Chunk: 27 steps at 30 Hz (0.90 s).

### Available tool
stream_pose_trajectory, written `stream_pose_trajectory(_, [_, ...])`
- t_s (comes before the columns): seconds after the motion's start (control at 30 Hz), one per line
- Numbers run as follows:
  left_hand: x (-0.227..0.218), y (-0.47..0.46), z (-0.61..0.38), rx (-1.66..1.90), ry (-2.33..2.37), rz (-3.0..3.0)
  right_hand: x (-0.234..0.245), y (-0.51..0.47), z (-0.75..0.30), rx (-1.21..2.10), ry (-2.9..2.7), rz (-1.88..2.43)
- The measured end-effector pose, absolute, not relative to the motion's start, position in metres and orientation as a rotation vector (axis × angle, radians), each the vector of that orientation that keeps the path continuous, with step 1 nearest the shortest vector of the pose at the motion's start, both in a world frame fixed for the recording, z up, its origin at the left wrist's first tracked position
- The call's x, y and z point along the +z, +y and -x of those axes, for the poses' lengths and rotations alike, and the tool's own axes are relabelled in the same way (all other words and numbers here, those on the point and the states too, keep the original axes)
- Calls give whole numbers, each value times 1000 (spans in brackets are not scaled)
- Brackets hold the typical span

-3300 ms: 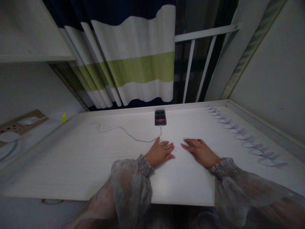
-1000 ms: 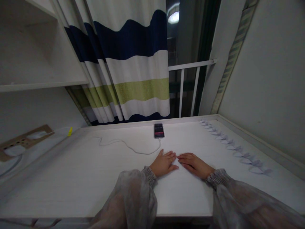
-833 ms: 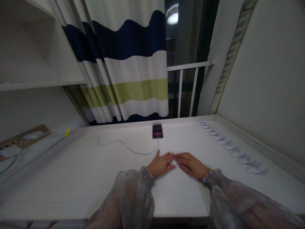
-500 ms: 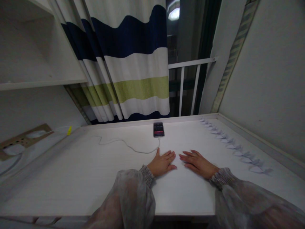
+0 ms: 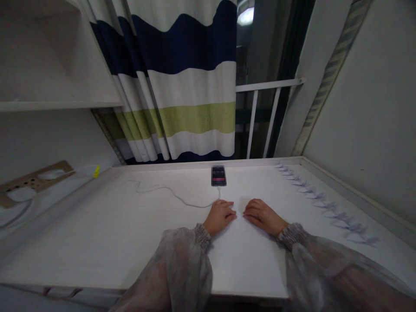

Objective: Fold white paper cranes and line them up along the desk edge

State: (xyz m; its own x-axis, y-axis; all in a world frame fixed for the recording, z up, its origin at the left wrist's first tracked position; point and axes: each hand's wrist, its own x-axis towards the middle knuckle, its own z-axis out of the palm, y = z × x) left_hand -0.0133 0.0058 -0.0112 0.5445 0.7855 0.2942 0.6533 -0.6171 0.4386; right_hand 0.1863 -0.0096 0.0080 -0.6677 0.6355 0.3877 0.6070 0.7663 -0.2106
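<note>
My left hand (image 5: 221, 215) rests low over the white desk (image 5: 107, 234), its fingers bent and drawn together toward the thumb. Facing it across a small gap, my right hand (image 5: 264, 216) has its fingertips pressed together in a similar way. Whatever the fingertips pinch, if anything, does not stand out against the white desktop. Just beyond the left hand lies a dark-screened phone (image 5: 218, 176) with a pale cable (image 5: 182, 201) running from it to the left.
Small folded white paper pieces (image 5: 325, 206) form a slanting row along the desk's right side. At the left wall sits a brown socket panel (image 5: 35, 182). A striped curtain (image 5: 195, 95) and a white railing (image 5: 269, 84) stand behind the desk.
Both hands lay flat with fingers stretched out before; now their fingers are curled and brought together. The view has shifted slightly. The phone and paper pieces stay in place.
</note>
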Motion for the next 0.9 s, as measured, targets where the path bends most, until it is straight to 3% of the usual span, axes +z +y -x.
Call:
stream_pose_trajectory(0.17, [-8,13,21,860,1211,-2335,1,-1,-162,261,-2532,954])
stream_pose_trajectory(0.37, [-10,21,28,805,1198,-2107,-2,1,-160,433,-2430,1059])
stream_pose_trajectory(0.9, [-9,22,25,661,1116,-2214,1,-4,-159,403,-2456,1058])
